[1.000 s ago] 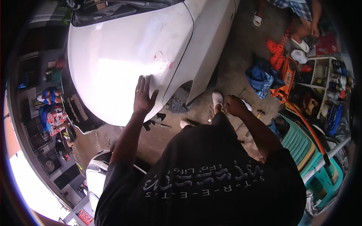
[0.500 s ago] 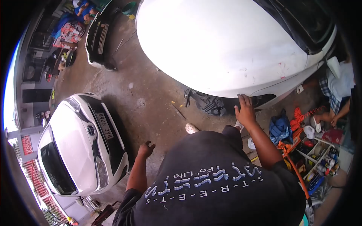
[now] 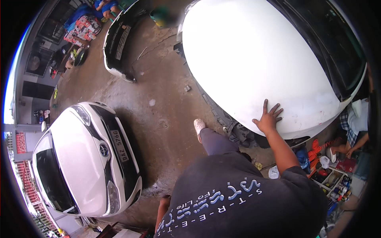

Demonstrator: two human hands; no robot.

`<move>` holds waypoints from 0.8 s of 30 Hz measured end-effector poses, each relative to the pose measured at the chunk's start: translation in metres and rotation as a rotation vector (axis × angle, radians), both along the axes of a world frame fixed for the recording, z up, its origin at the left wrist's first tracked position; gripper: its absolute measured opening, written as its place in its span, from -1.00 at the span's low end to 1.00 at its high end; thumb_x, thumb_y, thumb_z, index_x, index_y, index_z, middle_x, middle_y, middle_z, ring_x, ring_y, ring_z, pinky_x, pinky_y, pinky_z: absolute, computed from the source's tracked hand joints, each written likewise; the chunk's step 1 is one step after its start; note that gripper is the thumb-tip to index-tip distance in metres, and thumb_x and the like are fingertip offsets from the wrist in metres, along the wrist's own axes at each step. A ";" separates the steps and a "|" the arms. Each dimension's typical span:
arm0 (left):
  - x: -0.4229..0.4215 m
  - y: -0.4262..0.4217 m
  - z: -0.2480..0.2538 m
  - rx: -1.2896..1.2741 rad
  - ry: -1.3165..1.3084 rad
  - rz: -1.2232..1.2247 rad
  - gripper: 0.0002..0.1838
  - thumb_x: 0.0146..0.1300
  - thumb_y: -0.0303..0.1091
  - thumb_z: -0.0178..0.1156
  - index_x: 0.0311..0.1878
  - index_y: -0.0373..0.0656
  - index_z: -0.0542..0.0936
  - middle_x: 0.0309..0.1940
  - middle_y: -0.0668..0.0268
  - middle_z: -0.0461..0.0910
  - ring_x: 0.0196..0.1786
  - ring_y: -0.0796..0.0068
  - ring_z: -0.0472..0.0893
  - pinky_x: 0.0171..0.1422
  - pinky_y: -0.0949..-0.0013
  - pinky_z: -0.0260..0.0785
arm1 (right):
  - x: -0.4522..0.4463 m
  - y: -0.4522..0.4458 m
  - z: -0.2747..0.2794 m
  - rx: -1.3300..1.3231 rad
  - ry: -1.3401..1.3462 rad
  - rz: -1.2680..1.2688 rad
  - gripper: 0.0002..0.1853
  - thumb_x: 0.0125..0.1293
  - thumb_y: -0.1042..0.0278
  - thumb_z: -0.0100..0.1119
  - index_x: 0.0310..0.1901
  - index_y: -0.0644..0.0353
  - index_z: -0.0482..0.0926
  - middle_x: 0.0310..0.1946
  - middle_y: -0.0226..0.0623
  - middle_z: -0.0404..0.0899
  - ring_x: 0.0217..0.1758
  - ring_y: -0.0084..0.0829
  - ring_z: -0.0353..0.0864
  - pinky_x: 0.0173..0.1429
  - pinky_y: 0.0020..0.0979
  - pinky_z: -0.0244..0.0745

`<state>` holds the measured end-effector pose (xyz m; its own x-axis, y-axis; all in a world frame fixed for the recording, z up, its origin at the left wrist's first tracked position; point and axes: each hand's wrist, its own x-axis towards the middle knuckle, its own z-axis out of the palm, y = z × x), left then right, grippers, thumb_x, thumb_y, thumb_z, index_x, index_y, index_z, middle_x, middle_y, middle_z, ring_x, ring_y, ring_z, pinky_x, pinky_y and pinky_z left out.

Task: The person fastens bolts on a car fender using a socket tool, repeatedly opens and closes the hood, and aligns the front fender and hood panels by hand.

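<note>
My right hand lies flat with its fingers spread on the white hood of a car, close to the hood's near edge. Beneath that edge, dark parts of the car's uncovered front show. Down by my side, my left hand is partly covered by my dark printed shirt, and its fingers cannot be made out. It is nearest to a second white car, which stands to the left and is apart from the hand.
A detached bumper lies on the concrete floor beside a green bucket. At right, a person sits near a red coiled hose and a tray of bottles and tools. Another person is at the back left.
I have stepped along the car's front. My right hand has moved from the hood's side edge onto its top, fingers now spread. My left hand has dropped back beside my shirt.
</note>
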<state>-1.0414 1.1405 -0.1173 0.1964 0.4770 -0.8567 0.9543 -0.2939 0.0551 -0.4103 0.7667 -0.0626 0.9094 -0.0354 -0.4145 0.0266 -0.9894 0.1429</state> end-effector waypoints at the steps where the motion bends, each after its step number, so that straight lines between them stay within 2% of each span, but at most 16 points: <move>1: 0.025 0.014 -0.003 -0.060 -0.035 -0.039 -0.39 0.39 0.11 0.35 0.27 -0.21 0.73 0.27 -0.08 0.71 0.39 -0.09 0.65 0.48 0.05 0.47 | -0.001 0.002 -0.002 0.003 -0.015 -0.013 0.42 0.20 -0.34 0.55 0.80 -0.21 -0.35 0.68 0.61 -0.48 0.71 0.75 -0.39 0.54 0.68 0.05; 4: 0.113 0.080 -0.023 -0.166 -0.113 -0.151 -0.39 0.40 0.13 0.33 0.27 -0.19 0.73 0.27 -0.09 0.71 0.39 -0.10 0.65 0.48 0.04 0.47 | 0.009 0.008 -0.005 0.039 -0.019 -0.092 0.52 0.09 -0.24 0.68 0.79 -0.22 -0.38 0.68 0.60 -0.50 0.72 0.72 -0.43 0.61 0.60 -0.01; 8: 0.256 0.232 -0.028 -0.123 -0.179 -0.359 -0.38 0.41 0.15 0.30 0.28 -0.18 0.73 0.26 -0.09 0.71 0.38 -0.10 0.65 0.48 0.03 0.47 | 0.026 0.033 0.002 0.031 0.001 -0.208 0.58 0.02 -0.18 0.74 0.79 -0.20 -0.40 0.68 0.62 -0.49 0.73 0.69 -0.39 0.66 0.47 0.05; 10: 0.333 0.319 -0.028 -0.046 -0.208 -0.540 -0.38 0.42 0.16 0.29 0.28 -0.17 0.73 0.25 -0.10 0.71 0.37 -0.11 0.65 0.48 0.02 0.47 | 0.030 0.044 0.011 0.029 0.007 -0.269 0.59 0.02 -0.17 0.75 0.79 -0.17 -0.41 0.68 0.62 -0.46 0.74 0.66 -0.35 0.66 0.37 0.16; 12: 0.419 0.415 -0.021 0.132 -0.257 -0.707 -0.38 0.42 0.17 0.27 0.28 -0.16 0.73 0.25 -0.10 0.71 0.37 -0.11 0.65 0.48 0.01 0.47 | 0.040 0.058 0.012 0.059 -0.012 -0.372 0.55 0.05 -0.14 0.73 0.79 -0.14 -0.39 0.68 0.61 -0.44 0.74 0.65 -0.31 0.64 0.37 0.21; 13: 0.466 0.453 -0.008 0.306 -0.338 -0.654 -0.38 0.43 0.17 0.23 0.29 -0.14 0.72 0.21 -0.10 0.73 0.33 -0.13 0.68 0.47 -0.03 0.48 | 0.044 0.065 0.012 0.083 -0.010 -0.430 0.52 0.08 -0.12 0.71 0.79 -0.11 -0.37 0.69 0.59 -0.41 0.74 0.64 -0.27 0.61 0.37 0.26; 14: 0.511 0.486 0.006 0.440 -0.399 -0.568 -0.44 0.40 0.05 0.30 0.26 -0.19 0.73 0.14 -0.11 0.76 0.26 -0.16 0.72 0.42 -0.04 0.51 | 0.050 0.076 0.011 0.081 -0.033 -0.461 0.52 0.08 -0.12 0.71 0.79 -0.11 -0.37 0.69 0.59 -0.41 0.74 0.64 -0.27 0.61 0.37 0.26; 15: 0.560 0.498 0.027 0.535 -0.485 -0.365 -0.50 0.37 -0.08 0.34 0.21 -0.26 0.73 0.08 -0.15 0.78 0.22 -0.16 0.74 0.37 -0.03 0.54 | 0.054 0.085 0.007 0.149 -0.034 -0.545 0.45 0.13 -0.08 0.67 0.79 -0.05 -0.30 0.70 0.56 -0.38 0.74 0.58 -0.20 0.65 0.30 0.25; 16: 0.601 0.523 0.027 0.571 -0.635 -0.321 -0.51 0.38 -0.12 0.34 0.20 -0.31 0.72 0.06 -0.19 0.77 0.21 -0.14 0.75 0.35 -0.01 0.55 | 0.056 0.095 0.008 0.218 -0.037 -0.626 0.37 0.19 -0.05 0.63 0.79 0.01 -0.24 0.70 0.53 -0.36 0.75 0.52 -0.13 0.69 0.24 0.24; 17: 0.642 0.542 0.025 0.495 -0.669 -0.225 -0.53 0.38 -0.14 0.33 0.18 -0.32 0.73 0.08 -0.14 0.78 0.22 -0.14 0.74 0.35 -0.01 0.55 | 0.054 0.107 0.008 0.274 -0.055 -0.636 0.27 0.23 -0.03 0.59 0.77 0.08 -0.12 0.70 0.51 -0.26 0.73 0.48 -0.04 0.68 0.17 0.27; 19: 0.715 0.562 0.015 0.347 -0.685 -0.339 -0.54 0.37 -0.12 0.34 0.14 -0.31 0.76 0.09 -0.11 0.78 0.22 -0.16 0.74 0.36 -0.03 0.54 | 0.043 0.138 0.000 0.393 -0.133 -0.645 0.09 0.28 -0.01 0.52 0.70 0.18 0.10 0.69 0.42 -0.08 0.69 0.38 0.13 0.65 0.11 0.35; 21: 0.777 0.552 0.006 0.363 -0.689 -0.656 -0.49 0.36 0.00 0.29 0.11 -0.26 0.78 0.07 -0.12 0.78 0.22 -0.15 0.73 0.36 -0.05 0.54 | 0.018 0.171 -0.030 0.499 -0.229 -0.646 -0.04 0.29 0.00 0.50 0.61 0.23 0.27 0.64 0.32 0.13 0.65 0.29 0.27 0.61 0.09 0.40; 22: 0.820 0.557 -0.020 0.326 -0.494 -0.999 -0.47 0.37 0.05 0.27 0.11 -0.24 0.79 0.14 -0.12 0.76 0.25 -0.17 0.71 0.39 -0.02 0.54 | 0.003 0.187 -0.046 0.544 -0.266 -0.647 -0.08 0.28 0.01 0.51 0.57 0.26 0.34 0.61 0.27 0.23 0.62 0.24 0.33 0.61 0.08 0.40; 24: 0.878 0.541 -0.059 0.248 -0.478 -1.547 -0.45 0.40 0.10 0.29 0.18 -0.19 0.77 0.26 -0.06 0.72 0.30 -0.17 0.68 0.43 0.00 0.53 | -0.029 0.231 -0.050 0.602 -0.219 -0.669 -0.19 0.26 0.04 0.52 0.45 0.30 0.47 0.47 0.22 0.44 0.56 0.19 0.43 0.57 0.07 0.44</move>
